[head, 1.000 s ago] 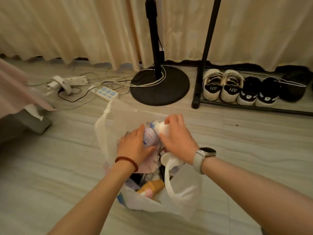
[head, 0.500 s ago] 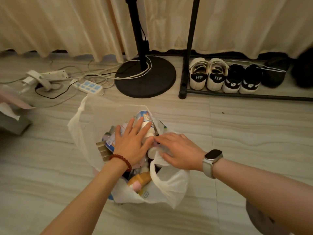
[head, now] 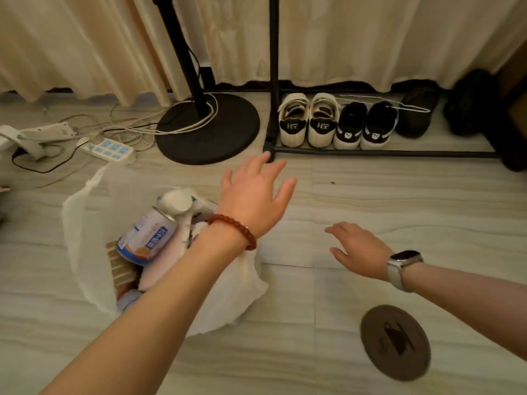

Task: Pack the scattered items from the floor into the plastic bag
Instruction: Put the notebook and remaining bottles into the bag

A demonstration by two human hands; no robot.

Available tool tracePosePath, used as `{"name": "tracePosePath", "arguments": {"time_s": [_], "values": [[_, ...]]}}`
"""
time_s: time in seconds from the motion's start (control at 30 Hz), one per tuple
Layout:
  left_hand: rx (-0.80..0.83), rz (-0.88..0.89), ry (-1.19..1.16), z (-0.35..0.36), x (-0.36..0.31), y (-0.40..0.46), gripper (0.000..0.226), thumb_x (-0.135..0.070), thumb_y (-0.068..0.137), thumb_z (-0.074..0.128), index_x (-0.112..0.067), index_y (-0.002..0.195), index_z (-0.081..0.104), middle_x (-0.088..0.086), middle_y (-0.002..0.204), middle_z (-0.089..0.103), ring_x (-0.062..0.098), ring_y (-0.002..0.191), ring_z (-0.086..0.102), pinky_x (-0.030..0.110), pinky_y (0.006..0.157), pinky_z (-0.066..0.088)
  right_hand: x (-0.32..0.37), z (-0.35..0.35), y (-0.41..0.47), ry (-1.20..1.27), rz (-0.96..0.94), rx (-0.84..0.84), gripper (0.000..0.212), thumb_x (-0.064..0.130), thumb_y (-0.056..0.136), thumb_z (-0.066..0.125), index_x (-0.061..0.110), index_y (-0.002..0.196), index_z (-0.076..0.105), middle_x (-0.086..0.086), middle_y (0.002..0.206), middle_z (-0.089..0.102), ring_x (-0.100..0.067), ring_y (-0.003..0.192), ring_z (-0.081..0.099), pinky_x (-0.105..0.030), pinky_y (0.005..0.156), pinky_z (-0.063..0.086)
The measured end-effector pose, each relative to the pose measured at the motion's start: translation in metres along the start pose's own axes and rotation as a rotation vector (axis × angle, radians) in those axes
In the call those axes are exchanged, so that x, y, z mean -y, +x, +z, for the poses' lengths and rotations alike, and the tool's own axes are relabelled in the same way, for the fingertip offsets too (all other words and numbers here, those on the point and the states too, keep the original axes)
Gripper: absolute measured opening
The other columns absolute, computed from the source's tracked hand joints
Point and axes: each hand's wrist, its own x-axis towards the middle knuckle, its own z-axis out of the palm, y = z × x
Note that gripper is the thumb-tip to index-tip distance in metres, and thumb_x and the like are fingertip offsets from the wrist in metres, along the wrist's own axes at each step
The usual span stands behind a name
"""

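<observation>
A white plastic bag (head: 82, 240) stands open on the floor at the lower left, stuffed with items. A blue-and-white can (head: 147, 238) lies tilted on top, with a white bottle (head: 175, 202) just behind it. My left hand (head: 253, 195), with a red bead bracelet on the wrist, hovers to the right of the bag with fingers spread and nothing in it. My right hand (head: 359, 250), with a watch on the wrist, is further right over bare floor, open and empty. A round brown disc (head: 395, 342) lies on the floor near my right forearm.
A black round stand base (head: 208, 129) sits behind the bag. A black rack (head: 370, 152) holds several shoes (head: 309, 121) at the back right. A power strip (head: 109, 149) and tangled cables lie at the back left. Curtains hang along the back.
Both hands have let go of the bag's contents and moved right, out over the floor. The view has swung right, bringing the brown disc into sight.
</observation>
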Motion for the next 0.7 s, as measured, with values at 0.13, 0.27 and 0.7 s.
{"name": "tracePosePath", "arguments": {"time_s": [0.13, 0.27, 0.7], "values": [[0.364, 0.048, 0.134, 0.088, -0.039, -0.007, 0.055, -0.047, 0.093, 0.030, -0.031, 0.143, 0.014, 0.000, 0.155, 0.009, 0.021, 0.143, 0.007, 0.053, 0.113, 0.003, -0.046, 0.054, -0.048, 0.027, 0.211, 0.254, 0.067, 0.036, 0.090, 0.050, 0.019, 0.144, 0.015, -0.006, 0.151, 0.019, -0.026, 0.137, 0.022, -0.040, 0.107, 0.032], [0.632, 0.011, 0.221, 0.189, -0.027, -0.043, 0.064, -0.049, 0.093, 0.031, -0.033, 0.144, -0.004, 0.000, 0.156, -0.009, 0.028, 0.143, -0.008, 0.057, 0.113, 0.003, -0.057, 0.091, -0.084, -0.033, 0.230, 0.330, 0.078, 0.038, 0.083, 0.060, 0.018, 0.143, 0.014, -0.009, 0.151, 0.013, -0.032, 0.136, 0.018, -0.043, 0.105, 0.035], [0.494, 0.037, 0.282, 0.217, -0.012, -0.057, 0.048, -0.032, 0.093, 0.039, -0.023, 0.138, 0.027, 0.005, 0.153, 0.016, 0.025, 0.140, 0.014, 0.047, 0.109, 0.018, -0.059, 0.060, -0.063, 0.320, 0.180, 0.179, 0.006, 0.021, 0.091, 0.049, 0.025, 0.090, 0.044, -0.004, 0.094, 0.058, -0.026, 0.088, 0.055, -0.034, 0.075, 0.042]]}}
